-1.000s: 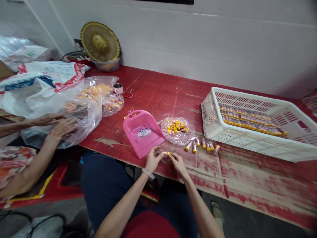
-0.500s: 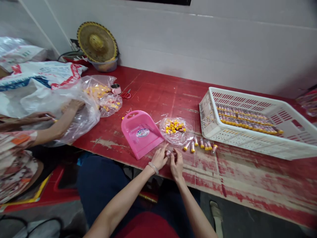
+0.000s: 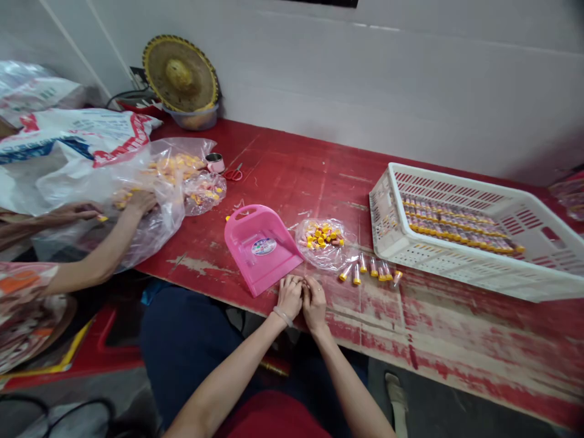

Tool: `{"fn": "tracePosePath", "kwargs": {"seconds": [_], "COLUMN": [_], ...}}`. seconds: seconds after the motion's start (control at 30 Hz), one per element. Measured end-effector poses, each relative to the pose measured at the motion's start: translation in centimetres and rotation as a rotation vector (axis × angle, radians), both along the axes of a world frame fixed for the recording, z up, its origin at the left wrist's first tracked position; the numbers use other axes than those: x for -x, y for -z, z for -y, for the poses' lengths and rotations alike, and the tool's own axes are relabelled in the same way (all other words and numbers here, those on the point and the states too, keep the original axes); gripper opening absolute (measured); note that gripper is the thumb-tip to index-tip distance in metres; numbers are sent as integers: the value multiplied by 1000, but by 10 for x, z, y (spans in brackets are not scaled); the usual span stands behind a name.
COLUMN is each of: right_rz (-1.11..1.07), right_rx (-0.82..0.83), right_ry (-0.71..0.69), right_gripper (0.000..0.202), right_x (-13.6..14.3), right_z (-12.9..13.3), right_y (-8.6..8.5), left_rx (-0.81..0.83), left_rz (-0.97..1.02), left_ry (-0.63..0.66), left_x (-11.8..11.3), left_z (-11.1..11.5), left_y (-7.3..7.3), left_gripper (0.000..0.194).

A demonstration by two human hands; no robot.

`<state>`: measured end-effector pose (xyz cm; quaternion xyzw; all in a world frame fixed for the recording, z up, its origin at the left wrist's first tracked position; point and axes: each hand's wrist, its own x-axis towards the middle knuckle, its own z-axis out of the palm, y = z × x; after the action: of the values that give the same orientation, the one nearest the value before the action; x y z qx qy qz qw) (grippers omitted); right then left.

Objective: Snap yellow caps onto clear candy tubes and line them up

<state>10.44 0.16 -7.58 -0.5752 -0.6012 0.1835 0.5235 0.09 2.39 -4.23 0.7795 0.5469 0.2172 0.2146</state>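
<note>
My left hand and my right hand meet at the table's front edge, fingers curled and touching. Whatever lies between their fingertips is hidden. Just beyond my left hand is a pink dustpan with an oval label. A clear plastic bag holding small yellow-capped pieces lies behind my right hand. Several small clear tubes with yellow caps lie on the table to the right of the bag.
A white crate with rows of yellow-capped tubes stands right. At left, another person's hands work in a large plastic bag. Red scissors, a metal-rimmed cup and a round woven lid sit farther back.
My hands have closed together and moved slightly toward me and left; the small piece seen between them is now hidden. The other person's arm has shifted left.
</note>
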Motion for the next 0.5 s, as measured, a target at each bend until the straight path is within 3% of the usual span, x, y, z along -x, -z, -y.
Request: {"fn": "tracePosePath", "kwargs": {"seconds": [0.1,0.23,0.3,0.43,0.5], "right_rz": [-221,-815,-1041,-1176,-1172], "right_rx": [154,308,351,412,387], "right_ry": [14,135,98,3,18], "right_gripper": [32,39,36,21,31], "right_x": [-6,-15,-17,-18,-15], "right_z": [-3,-11,-14,-20,-22], "right_y": [-10,-22,-27,-41,-50], "left_rx": [13,48,71,78,68], "left_rz": [40,155,206,300,346], "left_ry": [-45,-133,-143,-122,-107], "left_x": [-1,-1,0,1,2], "left_z": [4,15,20,24,24], "left_y": [-3,-5,-5,-4,-4], "left_gripper": [28,45,35,21,24]}}
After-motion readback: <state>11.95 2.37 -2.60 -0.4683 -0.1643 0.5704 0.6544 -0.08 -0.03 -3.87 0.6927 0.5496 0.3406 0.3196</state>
